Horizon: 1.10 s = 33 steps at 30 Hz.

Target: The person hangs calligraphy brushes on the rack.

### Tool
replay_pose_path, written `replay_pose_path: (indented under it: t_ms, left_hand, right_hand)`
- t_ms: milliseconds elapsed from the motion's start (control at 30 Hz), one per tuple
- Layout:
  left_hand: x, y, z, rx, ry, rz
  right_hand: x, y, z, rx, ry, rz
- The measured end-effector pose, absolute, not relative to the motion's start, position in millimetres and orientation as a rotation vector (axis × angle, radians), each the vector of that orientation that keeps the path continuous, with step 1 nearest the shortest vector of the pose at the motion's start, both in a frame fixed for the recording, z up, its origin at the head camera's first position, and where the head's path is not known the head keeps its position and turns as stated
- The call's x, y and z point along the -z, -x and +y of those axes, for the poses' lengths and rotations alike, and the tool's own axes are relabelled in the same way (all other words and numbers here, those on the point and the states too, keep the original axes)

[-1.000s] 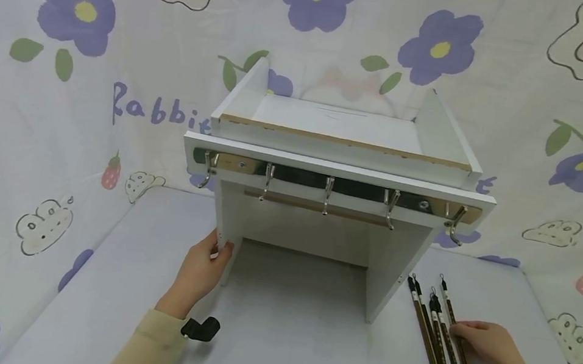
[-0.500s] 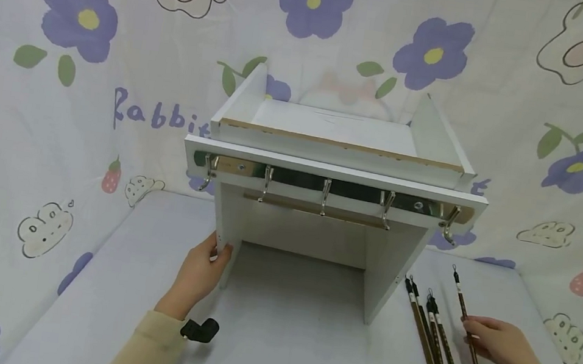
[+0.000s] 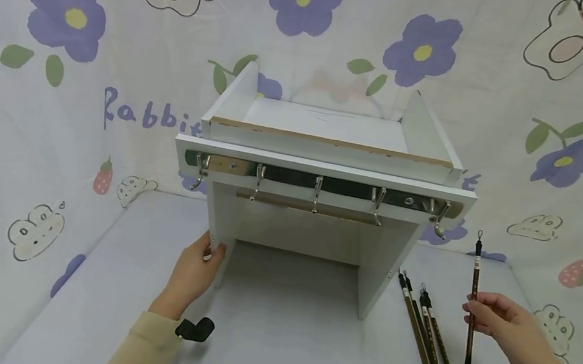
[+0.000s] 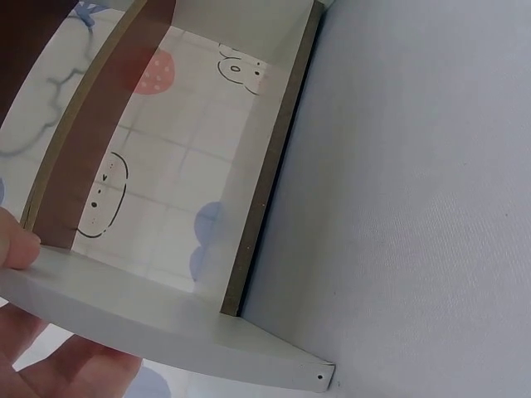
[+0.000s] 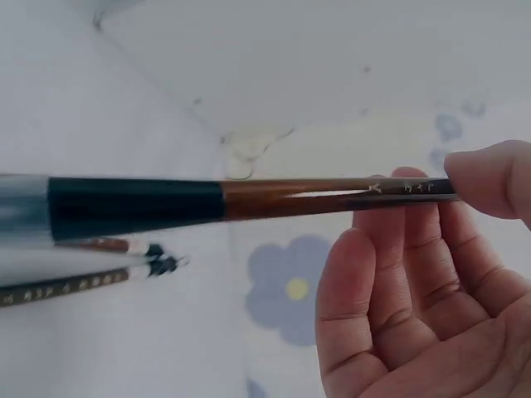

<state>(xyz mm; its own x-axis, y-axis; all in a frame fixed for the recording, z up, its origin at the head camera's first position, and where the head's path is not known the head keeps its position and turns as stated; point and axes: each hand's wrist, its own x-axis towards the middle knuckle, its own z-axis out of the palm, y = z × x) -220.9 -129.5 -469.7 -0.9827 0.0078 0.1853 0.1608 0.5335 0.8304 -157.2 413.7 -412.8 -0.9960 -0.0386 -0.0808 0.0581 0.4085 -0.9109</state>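
A white wooden rack [image 3: 327, 161] stands in the middle of the table, with a metal strip of several hooks [image 3: 317, 194] along its front. My left hand [image 3: 193, 273] grips the lower edge of its left side panel [image 4: 149, 319], thumb inside and fingers outside. In my right hand [image 3: 512, 334] a brown calligraphy brush [image 3: 472, 304] is pinched between thumb and fingers. It stands upright, with its hanging loop at the top and a clear cap over the tip below. In the right wrist view the brush [image 5: 290, 199] lies across the fingers.
Several more calligraphy brushes [image 3: 428, 341] lie side by side on the white table [image 3: 291, 354], right of the rack. A white cloth [image 3: 163, 66] printed with purple flowers and rabbits hangs behind and at both sides.
My right hand has lifted one brush away from the others, moving right and up, and the brush has turned upright. My left hand keeps its hold on the rack.
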Motion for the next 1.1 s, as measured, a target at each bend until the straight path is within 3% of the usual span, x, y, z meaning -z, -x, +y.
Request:
replay_pose_path:
  t_ms: [500,1100]
  left_hand:
    - [470,223,-130,1.436,0.166,-2.609]
    - [470,221,-130,1.452,0.148,-2.607]
  right_hand:
    - [378,128,375,1.655,0.140,2.823]
    - [365,109,339,1.837,0.433,2.674]
